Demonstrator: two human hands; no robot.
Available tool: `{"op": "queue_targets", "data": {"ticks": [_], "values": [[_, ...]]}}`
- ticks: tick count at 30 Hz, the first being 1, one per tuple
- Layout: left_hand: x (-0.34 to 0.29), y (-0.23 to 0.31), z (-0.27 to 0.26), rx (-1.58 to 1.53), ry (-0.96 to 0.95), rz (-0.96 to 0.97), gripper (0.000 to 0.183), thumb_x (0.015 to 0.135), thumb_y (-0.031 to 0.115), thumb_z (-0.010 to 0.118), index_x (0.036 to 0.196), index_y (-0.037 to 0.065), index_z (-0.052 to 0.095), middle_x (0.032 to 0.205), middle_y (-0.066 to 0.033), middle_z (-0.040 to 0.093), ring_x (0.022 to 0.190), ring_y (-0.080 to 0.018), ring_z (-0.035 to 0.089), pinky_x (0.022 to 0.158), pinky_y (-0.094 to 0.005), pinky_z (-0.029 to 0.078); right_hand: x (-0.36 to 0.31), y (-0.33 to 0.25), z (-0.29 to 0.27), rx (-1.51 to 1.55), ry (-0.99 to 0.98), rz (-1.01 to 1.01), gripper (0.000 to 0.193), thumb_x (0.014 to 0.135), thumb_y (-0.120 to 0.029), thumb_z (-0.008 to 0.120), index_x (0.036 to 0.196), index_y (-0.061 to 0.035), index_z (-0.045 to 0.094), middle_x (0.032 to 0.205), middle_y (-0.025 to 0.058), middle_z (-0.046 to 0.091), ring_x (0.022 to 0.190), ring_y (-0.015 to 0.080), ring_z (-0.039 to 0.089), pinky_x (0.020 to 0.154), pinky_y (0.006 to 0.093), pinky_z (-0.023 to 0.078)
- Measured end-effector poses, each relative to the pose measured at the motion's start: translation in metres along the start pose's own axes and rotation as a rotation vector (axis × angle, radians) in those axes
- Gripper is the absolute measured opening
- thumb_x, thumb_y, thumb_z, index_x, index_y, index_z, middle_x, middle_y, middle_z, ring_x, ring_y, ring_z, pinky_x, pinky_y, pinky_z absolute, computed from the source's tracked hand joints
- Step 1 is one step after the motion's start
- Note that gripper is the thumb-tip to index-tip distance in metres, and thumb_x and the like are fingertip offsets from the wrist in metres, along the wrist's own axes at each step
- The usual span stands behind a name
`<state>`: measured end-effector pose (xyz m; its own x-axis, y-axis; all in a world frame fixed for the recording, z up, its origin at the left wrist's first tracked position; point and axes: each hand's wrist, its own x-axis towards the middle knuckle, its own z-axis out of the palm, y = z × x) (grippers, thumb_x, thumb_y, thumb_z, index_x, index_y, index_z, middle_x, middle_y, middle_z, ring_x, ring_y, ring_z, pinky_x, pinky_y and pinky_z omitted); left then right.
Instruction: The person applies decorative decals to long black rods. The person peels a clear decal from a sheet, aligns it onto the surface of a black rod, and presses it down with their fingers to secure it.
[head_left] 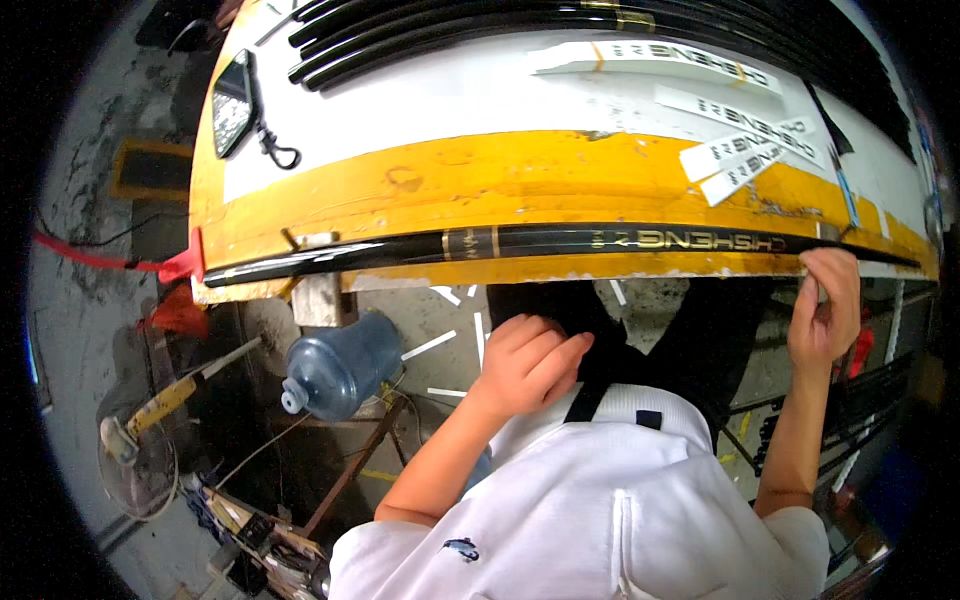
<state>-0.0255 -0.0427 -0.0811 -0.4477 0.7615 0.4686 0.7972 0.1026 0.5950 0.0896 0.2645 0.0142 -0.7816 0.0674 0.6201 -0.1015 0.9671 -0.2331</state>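
Note:
A long black fishing rod (560, 241) with gold lettering and gold bands lies along the near edge of the workbench. At the rod's right part, my right hand (828, 305) has its fingers bent, with fingertips against the rod's near side. My left hand (532, 362) is off the bench, in front of my waist, its fingers curled in and its palm hidden. Beyond the rod, on the bench, are several white printed strips (745, 158). More strips lie in a long stack (660, 66) with a band around it.
More black rods (430, 45) line the far side of the yellow-and-white workbench (400, 185). A dark phone-like object (234, 105) with a clip lies at its left. A red clamp-like piece (183, 262) sits at the left corner. Below are a blue water jug (345, 365) and scattered white strips.

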Motion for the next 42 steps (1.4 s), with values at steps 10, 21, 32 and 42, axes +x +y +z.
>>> {"op": "queue_targets", "data": {"ticks": [10,21,32,42], "values": [[-0.02,-0.032,0.075,-0.118,-0.183,-0.193,0.018,0.075,0.007,0.065,0.092,0.006,0.064,0.074,-0.0101,0.061,0.067,-0.0286,0.059,0.059,-0.039,0.049,0.048,0.025,-0.009,-0.066,-0.026,0.056,0.015,0.082,0.009,0.059,0.094,0.0011,0.06,0.088,0.0113,0.063,0.08,0.026,0.06,0.074,0.0312,0.047],[-0.01,-0.032,0.077,-0.106,-0.163,-0.21,0.023,0.075,0.004,0.065,0.097,0.009,0.067,0.071,-0.0111,0.058,0.064,-0.0314,0.058,0.055,-0.0411,0.047,0.087,0.069,0.002,-0.118,-0.423,0.105,0.015,0.079,-0.01,0.065,0.09,-0.0029,0.057,0.094,0.0093,0.059,0.096,0.0297,0.056,0.085,0.0373,0.044],[-0.006,-0.028,0.075,-0.058,-0.154,-0.253,0.016,0.075,0.005,0.065,0.09,0.009,0.067,0.071,-0.0129,0.058,0.064,-0.0329,0.058,0.055,-0.042,0.047,0.112,0.093,0.008,-0.198,-0.685,0.27,0.025,0.072,-0.008,0.073,0.087,-0.0035,0.054,0.093,0.0075,0.057,0.092,0.026,0.056,0.082,0.0355,0.046],[-0.01,-0.028,0.076,-0.034,-0.153,-0.226,0.018,0.075,0.003,0.065,0.091,0.01,0.068,0.071,-0.0126,0.058,0.064,-0.0328,0.058,0.055,-0.0415,0.047,0.107,0.11,0.003,0.17,-0.643,0.35,0.017,0.074,-0.006,0.071,0.077,0.0015,0.056,0.077,0.0086,0.054,0.073,0.0202,0.055,0.07,0.0303,0.046]]}}
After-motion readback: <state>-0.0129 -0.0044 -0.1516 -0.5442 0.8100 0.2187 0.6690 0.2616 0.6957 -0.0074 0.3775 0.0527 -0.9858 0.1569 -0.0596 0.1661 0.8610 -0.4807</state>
